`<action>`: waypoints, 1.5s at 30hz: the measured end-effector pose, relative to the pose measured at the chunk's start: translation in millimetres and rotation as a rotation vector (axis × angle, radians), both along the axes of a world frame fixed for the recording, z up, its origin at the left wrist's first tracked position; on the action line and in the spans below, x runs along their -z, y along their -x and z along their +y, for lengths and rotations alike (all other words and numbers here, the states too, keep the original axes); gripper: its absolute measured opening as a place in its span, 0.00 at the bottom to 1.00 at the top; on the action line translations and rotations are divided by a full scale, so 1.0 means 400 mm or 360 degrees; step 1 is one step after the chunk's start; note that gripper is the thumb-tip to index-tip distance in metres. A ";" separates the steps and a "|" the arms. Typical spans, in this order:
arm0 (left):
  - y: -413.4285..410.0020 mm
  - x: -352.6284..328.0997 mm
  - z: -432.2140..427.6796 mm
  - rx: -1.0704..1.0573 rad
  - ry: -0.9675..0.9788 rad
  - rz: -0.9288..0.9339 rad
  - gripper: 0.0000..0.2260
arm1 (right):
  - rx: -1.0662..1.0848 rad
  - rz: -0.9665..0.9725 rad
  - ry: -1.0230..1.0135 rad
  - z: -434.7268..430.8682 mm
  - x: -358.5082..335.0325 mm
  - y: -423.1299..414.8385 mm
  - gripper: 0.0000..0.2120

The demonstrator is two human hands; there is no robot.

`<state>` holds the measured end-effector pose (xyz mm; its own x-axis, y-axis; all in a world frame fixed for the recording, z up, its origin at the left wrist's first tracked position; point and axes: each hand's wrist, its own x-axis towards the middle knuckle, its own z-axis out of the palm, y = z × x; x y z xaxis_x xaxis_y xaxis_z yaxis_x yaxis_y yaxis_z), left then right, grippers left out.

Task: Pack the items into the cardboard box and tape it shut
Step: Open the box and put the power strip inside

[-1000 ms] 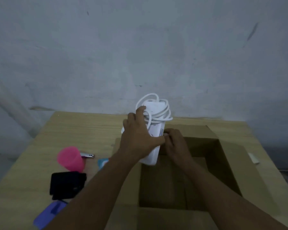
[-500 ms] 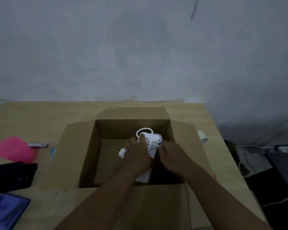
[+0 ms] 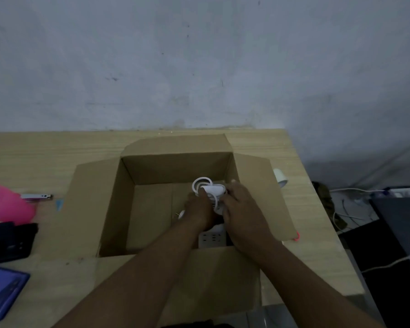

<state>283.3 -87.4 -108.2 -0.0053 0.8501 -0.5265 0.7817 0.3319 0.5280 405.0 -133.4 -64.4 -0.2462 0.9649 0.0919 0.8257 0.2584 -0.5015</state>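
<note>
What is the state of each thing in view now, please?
cardboard box, open, all four flaps folded outward.
power strip, inside the box, cord wound round it.
left hand, grips the power strip.
right hand, grips the power strip.
pink cup, not yet packed, left of the box.

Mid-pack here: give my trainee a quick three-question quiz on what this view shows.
1. True or false: the power strip is inside the cardboard box.
2. Who holds the strip? A) left hand only; B) right hand only; C) both hands.
3. Fill in: the pink cup sits on the table on the person's ____ side of the box.
Key: 1 true; 2 C; 3 left.
</note>
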 end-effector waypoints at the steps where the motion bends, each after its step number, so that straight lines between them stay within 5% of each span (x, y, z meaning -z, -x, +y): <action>1: 0.007 0.008 0.006 0.0013 -0.0025 -0.0227 0.52 | 0.0045 -0.0004 -0.0015 0.003 0.004 -0.004 0.19; 5: 0.068 -0.008 0.015 0.0040 -0.0007 -0.0482 0.45 | 0.0164 -0.0019 -0.0104 0.006 0.027 -0.024 0.25; 8: 0.099 -0.007 0.020 0.0210 0.0109 -0.0242 0.46 | 0.0166 0.0008 -0.0123 0.010 0.040 -0.022 0.23; 12: 0.112 0.005 0.010 0.0422 0.0034 0.0087 0.33 | 0.0118 -0.0013 -0.0162 0.016 0.042 -0.021 0.21; 16: 0.122 0.000 0.015 0.0524 -0.0325 0.0436 0.12 | 0.0115 -0.0055 -0.0146 0.014 0.038 -0.020 0.21; 23: 0.126 -0.023 0.055 0.0607 -0.0946 0.0784 0.13 | -0.0053 -0.0521 -0.0076 0.023 0.042 -0.023 0.27; 27: 0.098 -0.021 0.060 0.0530 -0.1050 0.0705 0.13 | -0.0131 -0.0588 -0.0168 0.021 0.022 -0.018 0.24; 34: 0.039 -0.013 0.053 0.0253 -0.0911 0.0082 0.06 | -0.0140 -0.0707 -0.0078 0.029 0.039 -0.017 0.24; 41: 0.054 -0.024 0.050 0.0440 -0.0926 0.0311 0.05 | -0.0131 -0.0678 -0.0092 0.027 0.030 -0.016 0.23; 45: 0.110 -0.016 0.058 0.0577 -0.0842 0.0128 0.11 | -0.0055 -0.0708 -0.0018 0.023 0.036 -0.014 0.23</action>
<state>239.2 -64.0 -101.9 0.3089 0.9500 -0.0460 0.8394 -0.2496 0.4829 410.5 -124.1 -78.7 -0.2961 0.9550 -0.0195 0.9513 0.2929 -0.0965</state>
